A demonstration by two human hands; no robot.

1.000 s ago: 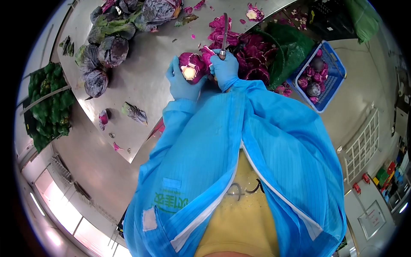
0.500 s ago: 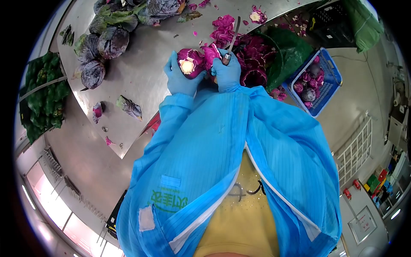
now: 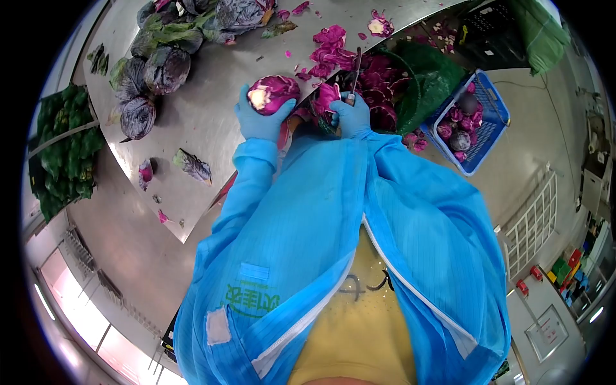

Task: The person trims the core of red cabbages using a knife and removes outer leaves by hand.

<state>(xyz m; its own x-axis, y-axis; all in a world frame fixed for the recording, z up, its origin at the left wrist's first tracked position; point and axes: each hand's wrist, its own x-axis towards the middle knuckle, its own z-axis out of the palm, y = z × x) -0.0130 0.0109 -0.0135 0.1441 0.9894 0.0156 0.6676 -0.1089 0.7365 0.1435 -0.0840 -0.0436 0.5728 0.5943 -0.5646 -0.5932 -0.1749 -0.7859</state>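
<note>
My left hand (image 3: 262, 122), in a blue glove, cups a trimmed red cabbage (image 3: 274, 93) at the table's near edge, its pale cut stem facing up and left. Apart from it, my gloved right hand (image 3: 353, 117) is closed round the handle of a knife (image 3: 357, 72), blade pointing away from me. A loose purple cabbage leaf (image 3: 326, 98) is also at the fingers of that hand. Just beyond and to the right, many peeled leaves (image 3: 382, 83) fill an open green bag (image 3: 420, 80).
Untrimmed cabbages (image 3: 168, 67) lie at the far left of the metal table (image 3: 221, 122), with leaf scraps (image 3: 332, 48) around. A blue basket (image 3: 471, 163) of cabbages stands on the floor at right, near a black crate (image 3: 494, 38). Green net sacks (image 3: 64, 147) stand at left.
My hands have moved apart: the left shifted slightly left with the cabbage, the right slightly right and nearer me with the knife. The leaf has come away from the cabbage.
</note>
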